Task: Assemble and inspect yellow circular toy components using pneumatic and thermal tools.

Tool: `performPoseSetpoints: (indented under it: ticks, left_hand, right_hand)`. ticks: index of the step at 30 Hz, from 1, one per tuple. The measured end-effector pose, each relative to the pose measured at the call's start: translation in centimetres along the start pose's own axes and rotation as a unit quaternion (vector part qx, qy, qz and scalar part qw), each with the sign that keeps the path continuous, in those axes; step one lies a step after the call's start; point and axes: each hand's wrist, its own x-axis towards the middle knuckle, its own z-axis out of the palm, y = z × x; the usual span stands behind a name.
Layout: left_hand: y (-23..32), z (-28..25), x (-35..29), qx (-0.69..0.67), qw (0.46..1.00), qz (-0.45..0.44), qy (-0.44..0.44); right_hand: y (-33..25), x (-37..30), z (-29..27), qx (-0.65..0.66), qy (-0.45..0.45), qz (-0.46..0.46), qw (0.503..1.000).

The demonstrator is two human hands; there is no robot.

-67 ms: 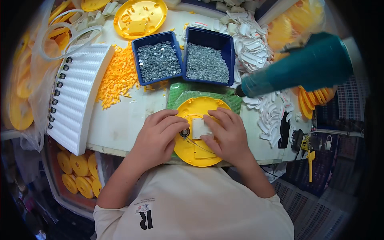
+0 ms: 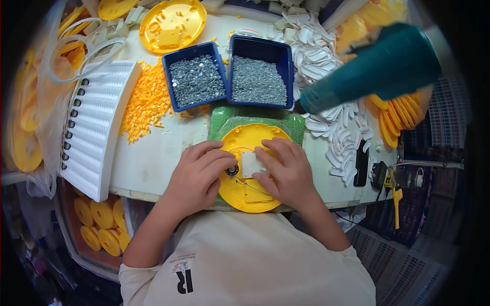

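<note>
A round yellow plastic disc [image 2: 265,133] lies on the green mat at the table's near edge, between my hands. My left hand [image 2: 196,171] is closed with its fingertips at a small black round part [image 2: 232,170] with thin wires, on the disc's left side. The fingers partly cover that part. On the disc's middle sits a white square block [image 2: 250,164], and my right hand [image 2: 286,168] grips it at its right edge, thumb below and fingers above. A thin wire runs across the disc below the block.
Two blue bins [image 2: 228,94] of small metal pieces stand beyond the green mat [image 2: 219,122]. Loose orange pieces [image 2: 145,102] and a white foam tray [image 2: 97,127] with black round parts lie left. A teal power screwdriver [image 2: 367,71] hangs at right over white curved pieces [image 2: 337,135].
The whole view has shifted slightly, so the table things sit a little further left. My hands keep nearly the same hold on the disc's parts.
</note>
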Motion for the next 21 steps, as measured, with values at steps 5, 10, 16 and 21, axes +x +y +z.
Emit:
performPoseSetpoints:
  ticks: [5,10,16,21]
  left_hand:
    - [-0.1,0.2,0.0,0.011,1.0,0.0,-0.018]
    - [0.1,0.5,0.0,0.018,1.0,-0.024,-0.009]
    - [-0.8,1.7,-0.9,-0.047,0.998,-0.042,0.015]
    - [-1.5,3.0,-1.6,-0.079,0.993,-0.046,0.07]
  right_hand:
    - [0.4,-0.6,0.4,0.02,0.02,-0.002,1.0]
    - [1.6,0.2,-0.2,0.027,0.046,0.002,0.999]
    - [9.4,3.9,-0.4,-0.095,0.115,0.087,0.985]
    - [12.6,4.9,0.2,-0.142,0.056,0.086,0.984]
